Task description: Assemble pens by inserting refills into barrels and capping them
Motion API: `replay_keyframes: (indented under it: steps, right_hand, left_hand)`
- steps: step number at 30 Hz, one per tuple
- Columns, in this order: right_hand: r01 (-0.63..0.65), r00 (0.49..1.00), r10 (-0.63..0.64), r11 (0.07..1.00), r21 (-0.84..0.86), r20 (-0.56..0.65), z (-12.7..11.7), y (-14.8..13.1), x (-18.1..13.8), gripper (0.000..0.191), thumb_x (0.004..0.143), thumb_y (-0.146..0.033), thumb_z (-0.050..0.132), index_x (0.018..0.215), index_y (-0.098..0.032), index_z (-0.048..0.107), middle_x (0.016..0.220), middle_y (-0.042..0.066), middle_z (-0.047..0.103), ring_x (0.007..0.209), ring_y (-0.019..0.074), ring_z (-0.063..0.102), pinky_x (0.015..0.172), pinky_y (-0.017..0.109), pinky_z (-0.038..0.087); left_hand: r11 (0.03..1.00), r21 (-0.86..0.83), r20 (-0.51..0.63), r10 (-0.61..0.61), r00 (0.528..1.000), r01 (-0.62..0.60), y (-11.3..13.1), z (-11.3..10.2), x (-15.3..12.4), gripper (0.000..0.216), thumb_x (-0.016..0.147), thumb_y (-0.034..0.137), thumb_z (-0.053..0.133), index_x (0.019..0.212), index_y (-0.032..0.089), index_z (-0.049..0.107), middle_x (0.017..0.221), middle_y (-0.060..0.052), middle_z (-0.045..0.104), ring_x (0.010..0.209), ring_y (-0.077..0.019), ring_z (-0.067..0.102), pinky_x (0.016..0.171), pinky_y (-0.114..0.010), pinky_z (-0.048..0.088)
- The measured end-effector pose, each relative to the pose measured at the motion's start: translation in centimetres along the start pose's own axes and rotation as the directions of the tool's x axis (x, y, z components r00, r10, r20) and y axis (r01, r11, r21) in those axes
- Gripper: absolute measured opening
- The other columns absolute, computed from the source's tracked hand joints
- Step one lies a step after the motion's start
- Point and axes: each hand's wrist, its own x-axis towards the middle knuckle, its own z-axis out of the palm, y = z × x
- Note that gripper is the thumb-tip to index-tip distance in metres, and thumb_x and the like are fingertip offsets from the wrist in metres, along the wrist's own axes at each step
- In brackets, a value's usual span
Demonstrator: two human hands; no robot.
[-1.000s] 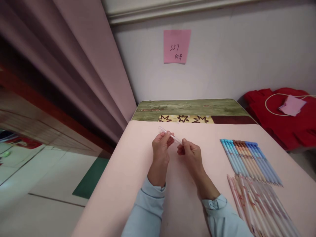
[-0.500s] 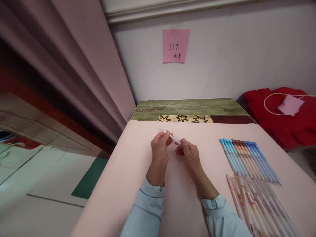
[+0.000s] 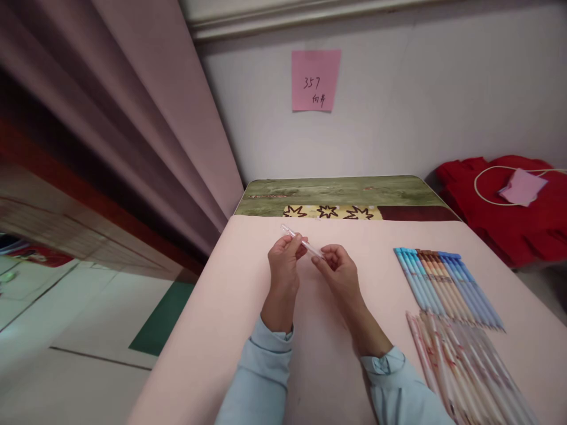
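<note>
A thin clear pen barrel (image 3: 301, 239) is held just above the pink tabletop (image 3: 230, 307), slanting up to the left. My left hand (image 3: 283, 262) pinches its middle with thumb and fingertips. My right hand (image 3: 339, 271) is closed on its lower right end, fingers curled. Both wrists come out of light blue sleeves.
A row of blue and brown pens (image 3: 447, 286) lies at the right of the table, with a row of pink pens (image 3: 469, 369) nearer me. Beyond is a green patterned cloth (image 3: 341, 195), a pink note (image 3: 315, 79) on the wall, red fabric (image 3: 505, 206) right, a curtain (image 3: 146, 118) left.
Both hands have shifted slightly left and away from me with the pen barrel. My right hand's fingers have turned a little around its end.
</note>
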Motion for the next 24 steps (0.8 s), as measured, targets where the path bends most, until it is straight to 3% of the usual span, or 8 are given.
replay_keyframes:
  steps: [4,8,14,18,24]
  right_hand:
    - [0.002,1.000,-0.002,1.000,-0.002,-0.015,-0.2,0.1,0.1,0.035,0.077,-0.052,0.076,0.084,-0.020,0.065,0.070,0.001,0.066,0.062,0.0140,0.059,0.061,0.026,0.048]
    - [-0.089,0.993,0.091,0.995,-0.040,0.073,-0.5,0.0,0.0,0.038,0.082,-0.058,0.068,0.079,-0.020,0.066,0.062,0.001,0.065,0.056,0.0155,0.059,0.059,0.028,0.049]
    - [-0.069,0.985,0.077,0.996,-0.051,0.157,-0.2,0.0,-0.1,0.039,0.086,-0.059,0.062,0.078,-0.021,0.066,0.066,0.001,0.066,0.061,0.0167,0.061,0.062,0.028,0.050]
    - [-0.017,0.991,0.020,1.000,-0.024,0.129,0.1,-0.1,-0.1,0.037,0.078,-0.054,0.073,0.091,-0.020,0.067,0.079,0.003,0.070,0.068,0.0165,0.061,0.065,0.028,0.049]
    - [0.016,0.998,-0.016,1.000,-0.009,0.058,0.0,-0.3,0.0,0.031,0.078,-0.049,0.076,0.083,-0.019,0.068,0.073,0.002,0.068,0.064,0.0149,0.060,0.064,0.028,0.049]
  left_hand:
    - [1.000,0.011,0.006,0.017,1.000,-0.017,0.0,0.1,-0.1,0.031,0.065,0.033,0.084,0.079,0.012,0.066,0.078,-0.006,0.071,0.069,-0.0121,0.064,0.075,-0.028,0.052]
    - [1.000,0.011,0.035,0.020,0.999,-0.020,0.2,0.0,0.0,0.030,0.065,0.033,0.084,0.077,0.012,0.067,0.076,-0.005,0.070,0.072,-0.0132,0.065,0.077,-0.028,0.052]
    - [0.999,0.027,0.034,0.031,0.999,-0.032,0.3,-0.3,0.3,0.029,0.063,0.030,0.084,0.079,0.012,0.068,0.074,-0.004,0.069,0.072,-0.0138,0.065,0.076,-0.029,0.052]
    - [0.991,0.111,0.019,0.079,0.997,-0.081,-0.2,-0.1,0.2,0.028,0.063,0.030,0.084,0.076,0.012,0.067,0.070,-0.004,0.069,0.064,-0.0121,0.063,0.071,-0.027,0.050]
    - [0.979,0.169,0.084,0.097,0.992,-0.110,-0.6,0.2,0.0,0.029,0.061,0.028,0.086,0.077,0.014,0.066,0.066,-0.001,0.068,0.061,-0.0110,0.060,0.066,-0.025,0.046]
